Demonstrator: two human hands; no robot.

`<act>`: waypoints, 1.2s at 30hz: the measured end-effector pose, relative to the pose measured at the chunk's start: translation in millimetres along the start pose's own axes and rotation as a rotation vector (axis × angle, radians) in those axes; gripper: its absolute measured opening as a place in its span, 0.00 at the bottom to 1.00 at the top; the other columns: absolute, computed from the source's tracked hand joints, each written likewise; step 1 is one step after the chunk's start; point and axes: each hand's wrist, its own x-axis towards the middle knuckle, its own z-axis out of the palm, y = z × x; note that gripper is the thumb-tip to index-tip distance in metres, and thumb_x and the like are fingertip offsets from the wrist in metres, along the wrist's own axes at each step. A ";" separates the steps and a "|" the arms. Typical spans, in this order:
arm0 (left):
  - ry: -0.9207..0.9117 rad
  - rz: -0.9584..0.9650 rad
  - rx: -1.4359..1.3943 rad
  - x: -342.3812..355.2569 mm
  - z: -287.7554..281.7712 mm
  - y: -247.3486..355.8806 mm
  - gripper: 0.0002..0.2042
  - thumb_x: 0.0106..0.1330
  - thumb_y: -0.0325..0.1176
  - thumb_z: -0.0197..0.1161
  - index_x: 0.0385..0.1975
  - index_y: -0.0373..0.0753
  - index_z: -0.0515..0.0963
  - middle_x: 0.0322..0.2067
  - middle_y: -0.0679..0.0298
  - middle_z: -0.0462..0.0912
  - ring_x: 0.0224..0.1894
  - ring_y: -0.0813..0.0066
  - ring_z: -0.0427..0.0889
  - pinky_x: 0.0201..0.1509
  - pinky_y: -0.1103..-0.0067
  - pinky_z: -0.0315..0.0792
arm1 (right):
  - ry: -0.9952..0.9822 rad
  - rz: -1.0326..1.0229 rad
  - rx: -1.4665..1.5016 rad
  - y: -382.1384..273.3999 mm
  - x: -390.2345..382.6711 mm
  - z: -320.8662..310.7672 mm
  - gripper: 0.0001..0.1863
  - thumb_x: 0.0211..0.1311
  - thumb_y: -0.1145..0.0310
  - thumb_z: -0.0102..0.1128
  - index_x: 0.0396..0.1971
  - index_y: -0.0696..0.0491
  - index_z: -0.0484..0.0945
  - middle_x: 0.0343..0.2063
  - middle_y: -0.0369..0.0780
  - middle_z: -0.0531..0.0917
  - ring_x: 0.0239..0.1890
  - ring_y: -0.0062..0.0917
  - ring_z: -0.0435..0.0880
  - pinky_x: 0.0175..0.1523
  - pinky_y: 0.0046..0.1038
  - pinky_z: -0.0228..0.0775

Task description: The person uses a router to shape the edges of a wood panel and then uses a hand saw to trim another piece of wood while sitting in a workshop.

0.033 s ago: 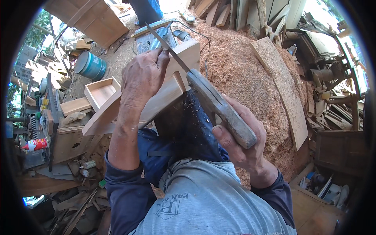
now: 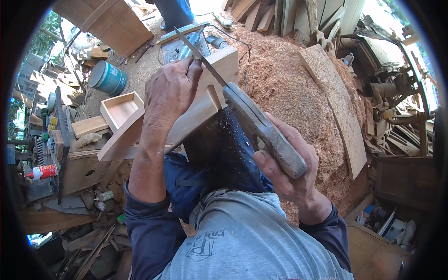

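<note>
My right hand (image 2: 301, 184) is wrapped around the worn grey wooden handle of a handsaw (image 2: 254, 119). Its narrow blade slants up and to the left, lying against the edge of a pale wooden frame (image 2: 198, 114). That frame, made of joined boards, rests across my lap. On top of it, my left hand (image 2: 170, 88) is closed over the wood, thumb beside the blade; most of its fingertips are hidden. Fine sawdust specks show on my dark trousers below the cut.
Left of the frame sits a small open wooden box (image 2: 122, 111), with a teal can (image 2: 107, 78) beyond it. A power tool (image 2: 190, 44) lies ahead. Wood shavings (image 2: 284, 93) and a long board (image 2: 336, 112) cover the right side. A red-and-white glue bottle (image 2: 42, 172) stands far left.
The saw handle and my right hand have shifted very slightly down and to the right. My left hand and the wooden frame look the same.
</note>
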 end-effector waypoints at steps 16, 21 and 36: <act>0.028 0.032 0.054 -3.4 3.2 -0.3 0.23 0.76 0.52 0.40 0.41 0.43 0.80 0.34 0.50 0.85 0.39 0.48 0.85 0.46 0.58 0.77 | -0.074 -0.030 -0.168 -10.7 -14.6 -9.6 0.30 0.56 0.71 0.68 0.60 0.62 0.71 0.45 0.50 0.84 0.40 0.39 0.89 0.44 0.31 0.81; 0.037 0.039 0.063 -8.0 5.2 2.2 0.24 0.77 0.53 0.40 0.41 0.42 0.80 0.35 0.51 0.85 0.40 0.48 0.85 0.46 0.58 0.77 | -0.044 0.044 -0.088 -8.5 24.6 12.4 0.30 0.55 0.72 0.67 0.58 0.65 0.74 0.48 0.49 0.85 0.45 0.31 0.87 0.52 0.29 0.77; 0.034 0.028 0.089 -7.8 3.2 1.0 0.23 0.77 0.52 0.39 0.40 0.43 0.80 0.35 0.52 0.85 0.39 0.52 0.86 0.44 0.59 0.78 | -0.044 0.077 -0.085 -9.6 23.5 25.1 0.29 0.58 0.72 0.68 0.60 0.61 0.73 0.45 0.47 0.85 0.43 0.31 0.87 0.51 0.30 0.77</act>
